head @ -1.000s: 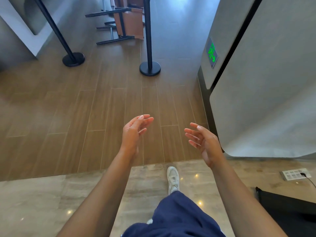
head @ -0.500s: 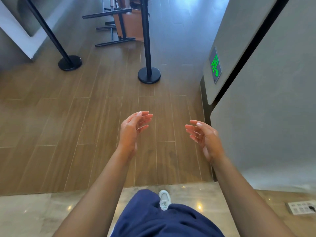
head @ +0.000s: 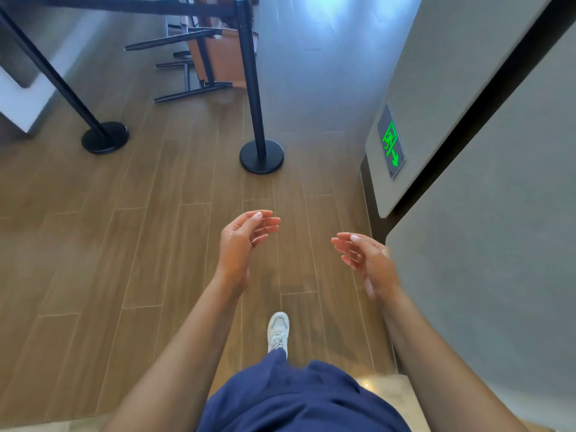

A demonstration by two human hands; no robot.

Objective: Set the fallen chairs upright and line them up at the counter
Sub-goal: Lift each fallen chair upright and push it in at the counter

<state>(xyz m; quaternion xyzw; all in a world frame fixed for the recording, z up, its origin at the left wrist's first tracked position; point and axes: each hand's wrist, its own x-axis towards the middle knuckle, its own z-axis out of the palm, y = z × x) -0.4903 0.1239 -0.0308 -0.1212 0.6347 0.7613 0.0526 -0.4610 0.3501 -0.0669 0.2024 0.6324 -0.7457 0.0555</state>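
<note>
1. The left hand (head: 241, 244) hung over the wooden floor (head: 124, 244), fingers loosely spread and holding nothing
2. The right hand (head: 371, 263) was raised apart from it, palm turned inward, fingers relaxed and empty
3. The fallen chair (head: 218, 57) lay on its side far ahead, black legs pointing left, partly behind a black barrier post (head: 254, 88)
4. A second barrier post (head: 62, 85) stood further left; a green exit sign (head: 392, 141) sat low on the right wall
5. One white shoe (head: 278, 330) was planted below the hands
</note>
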